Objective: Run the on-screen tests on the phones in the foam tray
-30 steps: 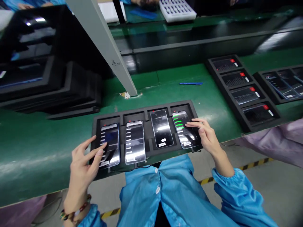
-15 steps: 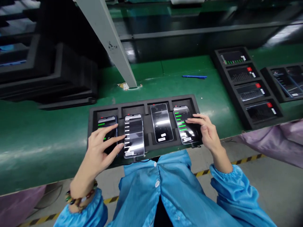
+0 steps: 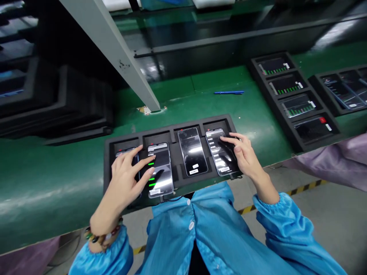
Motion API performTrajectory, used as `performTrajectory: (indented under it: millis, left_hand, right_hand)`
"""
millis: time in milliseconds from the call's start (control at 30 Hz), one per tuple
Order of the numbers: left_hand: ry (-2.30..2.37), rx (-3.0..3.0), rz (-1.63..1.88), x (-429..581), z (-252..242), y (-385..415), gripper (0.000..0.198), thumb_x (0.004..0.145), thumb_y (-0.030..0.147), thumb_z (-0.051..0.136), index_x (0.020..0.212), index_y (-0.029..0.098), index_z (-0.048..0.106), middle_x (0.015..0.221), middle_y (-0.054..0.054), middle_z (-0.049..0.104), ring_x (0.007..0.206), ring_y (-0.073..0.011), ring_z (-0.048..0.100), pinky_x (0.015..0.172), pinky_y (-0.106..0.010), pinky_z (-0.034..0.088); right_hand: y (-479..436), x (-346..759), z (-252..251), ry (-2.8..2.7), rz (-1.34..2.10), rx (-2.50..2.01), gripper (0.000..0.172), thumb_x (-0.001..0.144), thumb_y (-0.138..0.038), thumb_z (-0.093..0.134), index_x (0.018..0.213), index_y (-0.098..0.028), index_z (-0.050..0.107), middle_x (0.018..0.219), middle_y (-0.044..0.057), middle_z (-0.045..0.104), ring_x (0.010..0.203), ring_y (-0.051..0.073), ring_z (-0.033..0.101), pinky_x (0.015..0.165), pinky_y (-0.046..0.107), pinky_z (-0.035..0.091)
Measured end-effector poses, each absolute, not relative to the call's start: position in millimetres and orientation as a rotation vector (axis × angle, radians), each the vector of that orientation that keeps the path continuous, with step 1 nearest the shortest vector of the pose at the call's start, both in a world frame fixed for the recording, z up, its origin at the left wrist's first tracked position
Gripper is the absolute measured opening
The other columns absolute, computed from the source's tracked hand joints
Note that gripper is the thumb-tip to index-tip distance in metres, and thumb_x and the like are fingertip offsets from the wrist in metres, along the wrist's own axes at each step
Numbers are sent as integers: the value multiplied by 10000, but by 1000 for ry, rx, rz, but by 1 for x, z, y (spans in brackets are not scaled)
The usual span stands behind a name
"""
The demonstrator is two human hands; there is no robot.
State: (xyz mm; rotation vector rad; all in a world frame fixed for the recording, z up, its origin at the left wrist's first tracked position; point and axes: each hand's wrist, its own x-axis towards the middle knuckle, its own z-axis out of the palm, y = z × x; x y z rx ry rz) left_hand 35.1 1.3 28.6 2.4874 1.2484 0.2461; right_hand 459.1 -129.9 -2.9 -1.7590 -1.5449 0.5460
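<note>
The black tray (image 3: 177, 156) lay in front of you on the green bench (image 3: 57, 172), bearing a row of four phones (image 3: 190, 143). Your left hand (image 3: 124, 177) was open, fingers spread above the tray's left half, gripping nothing. It hid much of the first phone (image 3: 135, 159), at the tray's left end. One fingertip and the thumb were over the second phone (image 3: 163, 168), next along the tray, whose screen showed green bars; whether they touched the glass could not be told.

Your right hand (image 3: 245, 154) was also open and gripping nothing, reaching in from the tray's right side. Its fingertips were at the upper screen of the fourth phone (image 3: 217, 151), at the tray's right end; contact there was unclear. White rows showed on that screen. The third phone (image 3: 195, 158), right of the tray's middle, was dark and glossy, with two white labels near its lower edge.

Beyond the tray were a blue pen (image 3: 228, 92) and, farther left, a grey post (image 3: 114, 49). Right of the tray, a second tray (image 3: 296, 137) held four more phones (image 3: 298, 107), three showing green bars, the nearest a red square.
</note>
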Motion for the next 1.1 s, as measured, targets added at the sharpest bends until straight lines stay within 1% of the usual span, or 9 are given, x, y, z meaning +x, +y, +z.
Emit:
performTrajectory:
  millis: [133, 233, 333, 400, 467, 700, 933, 1000, 1100]
  left_hand:
    - [1262, 2512, 216, 37, 29, 7, 431, 1112, 502, 508, 1415, 325, 758, 1730, -117, 473, 1569, -393, 463, 1349, -709, 263]
    - [1252, 2533, 252, 35, 28, 8, 417, 1096, 486, 549, 1427, 335, 752, 1716, -118, 490, 1554, -399, 472, 1346, -710, 270]
    - [1228, 2531, 333, 35, 29, 5, 397, 1090, 462, 567, 1416, 337, 756, 1717, -116, 493, 1564, -401, 477, 1347, -711, 265]
    - [1201, 2525, 370, 35, 30, 3, 363, 1090, 449, 567, 1364, 346, 783, 1727, -100, 488, 1565, -405, 483, 1340, -715, 271]
    - [1187, 2520, 394, 35, 33, 1, 335, 1086, 442, 575, 1312, 360, 809, 1727, -83, 493, 1555, -406, 496, 1331, -715, 283]
    - [1192, 2479, 435, 39, 39, -1, 327, 1095, 408, 575, 1330, 346, 794, 1727, -85, 497, 1566, -391, 481, 1312, -705, 309]
    - [1274, 2423, 518, 45, 47, 1, 371, 1125, 407, 506, 1335, 307, 795, 1681, -100, 547, 1544, -368, 498, 1310, -649, 358]
    - [1374, 2397, 584, 32, 50, 2, 389, 1136, 402, 477, 1331, 282, 792, 1635, -114, 592, 1523, -350, 524, 1294, -615, 395]
    - [1551, 2356, 678, 5, 51, -1, 373, 1135, 409, 498, 1297, 248, 793, 1542, -135, 662, 1471, -327, 581, 1271, -575, 433]
  right_hand:
    - [-130, 458, -3, -1529, 544, -1756, 651, 1149, -685, 296, 1496, -315, 704, 1538, 118, 678, 1544, 342, 517, 1300, 646, 360]
    - [-132, 458, -3, -1488, 513, -1693, 643, 1146, -683, 318, 1465, -304, 728, 1513, 117, 694, 1539, 331, 525, 1290, 622, 410]
    - [-135, 459, -6, -1476, 497, -1640, 611, 1157, -644, 325, 1383, -298, 775, 1396, 104, 770, 1499, 326, 568, 1256, 620, 463]
    - [-136, 460, -8, -1497, 501, -1626, 601, 1162, -625, 320, 1365, -301, 784, 1286, 89, 823, 1476, 331, 592, 1246, 640, 467]
    - [-136, 461, -10, -1502, 495, -1617, 596, 1165, -613, 321, 1356, -295, 787, 1242, 84, 842, 1454, 335, 610, 1235, 648, 471]
    - [-134, 459, -11, -1485, 468, -1581, 513, 1178, -541, 365, 1354, -295, 780, 1333, 71, 817, 1438, 314, 600, 1218, 611, 476]
    - [-137, 462, -9, -1531, 438, -1662, 560, 1167, -586, 345, 1361, -287, 777, 1386, 107, 776, 1437, 352, 598, 1206, 639, 456]
    - [-138, 459, -3, -1549, 398, -1679, 523, 1170, -547, 357, 1420, -296, 742, 1409, 114, 762, 1444, 366, 589, 1209, 653, 434]
    - [-133, 439, 13, -1645, 395, -1678, 422, 1152, -432, 462, 1498, -319, 675, 1441, 111, 745, 1461, 376, 576, 1214, 659, 415]
